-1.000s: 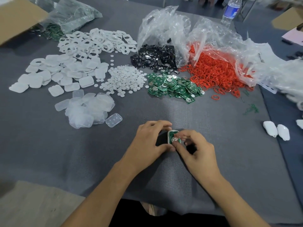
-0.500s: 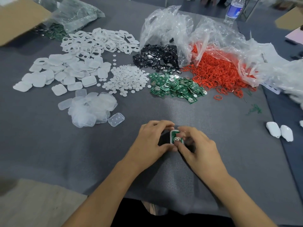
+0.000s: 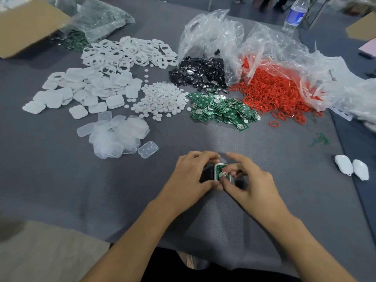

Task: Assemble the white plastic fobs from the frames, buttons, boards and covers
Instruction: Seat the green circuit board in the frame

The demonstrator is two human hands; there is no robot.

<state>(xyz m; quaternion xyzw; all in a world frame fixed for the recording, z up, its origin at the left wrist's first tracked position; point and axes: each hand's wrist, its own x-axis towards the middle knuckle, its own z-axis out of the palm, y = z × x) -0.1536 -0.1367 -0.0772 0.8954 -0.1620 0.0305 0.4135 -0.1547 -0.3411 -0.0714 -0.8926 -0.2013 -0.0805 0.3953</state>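
Beyond fob: board heap, red rings (partly bagged); left grip, right grip pinching fob.

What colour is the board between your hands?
The board is green, inside the white frame; head view shows it.

Both hands meet over a white fob holding a green board. The left hand grips its side. The right hand pinches the board.

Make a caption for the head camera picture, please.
Left hand holds a white frame while right hand pinches the green board inside.
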